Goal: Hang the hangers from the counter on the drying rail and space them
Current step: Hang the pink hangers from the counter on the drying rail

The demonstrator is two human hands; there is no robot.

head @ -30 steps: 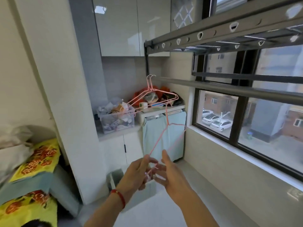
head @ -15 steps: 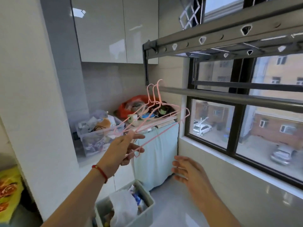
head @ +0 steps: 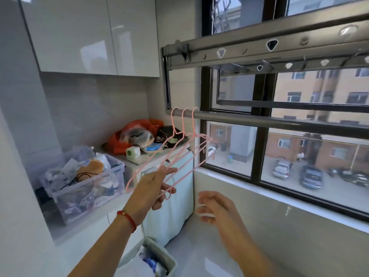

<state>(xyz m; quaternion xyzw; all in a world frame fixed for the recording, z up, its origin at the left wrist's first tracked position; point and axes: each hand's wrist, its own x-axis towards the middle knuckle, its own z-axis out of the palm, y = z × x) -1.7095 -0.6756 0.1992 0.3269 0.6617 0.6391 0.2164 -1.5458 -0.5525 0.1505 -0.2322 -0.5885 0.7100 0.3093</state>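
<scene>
Three thin pink wire hangers (head: 184, 149) hook close together over the left end of the grey drying rail (head: 259, 121), in front of the window. They swing out tilted toward me. My left hand (head: 154, 187) grips their lower left corners, fingers wrapped around the wires. My right hand (head: 214, 205) floats lower right of the hangers with loosely curled fingers, empty and apart from them.
A perforated upper rack bar (head: 259, 49) runs above the rail. The counter (head: 139, 159) holds an orange bag (head: 127, 136) and clutter. A clear storage bin (head: 83, 182) sits to the left. A grey bin (head: 157, 258) stands on the floor below my arms.
The hanger hooks have gone up onto the rail's left end and spread slightly apart. My left hand kept its hold; my right hand stayed low and empty.
</scene>
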